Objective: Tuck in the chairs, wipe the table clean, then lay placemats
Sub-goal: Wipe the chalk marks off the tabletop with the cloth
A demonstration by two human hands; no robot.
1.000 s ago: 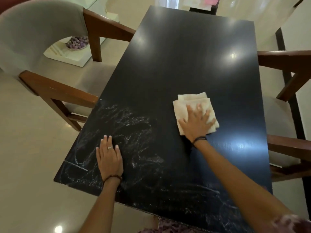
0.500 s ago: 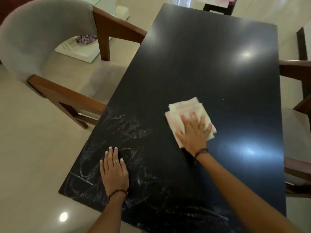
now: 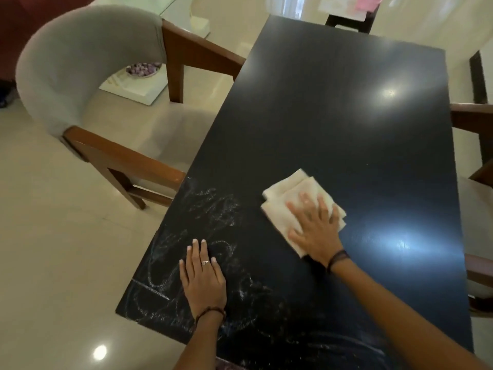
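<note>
A folded cream-white cloth (image 3: 290, 206) lies flat on the glossy black rectangular counter (image 3: 346, 102), a little nearer than its middle and toward the right side. The right hand (image 3: 313, 228) presses down on the cloth with straight, spread fingers, covering its near half. The left hand (image 3: 202, 276) rests flat on the counter near its left edge, fingers straight and close together, on top of whitish chalky smears (image 3: 210, 206) that cover the near left part of the surface.

The cloth looks soft, light and limp, so it will probably bunch or unfold if pushed from one corner; a flat palm over its middle should keep the layers together. The polished top looks slick, so the cloth should glide easily.

A grey-upholstered wooden-armed chair (image 3: 80, 70) stands at the left side, its seat only partly under the counter.
</note>
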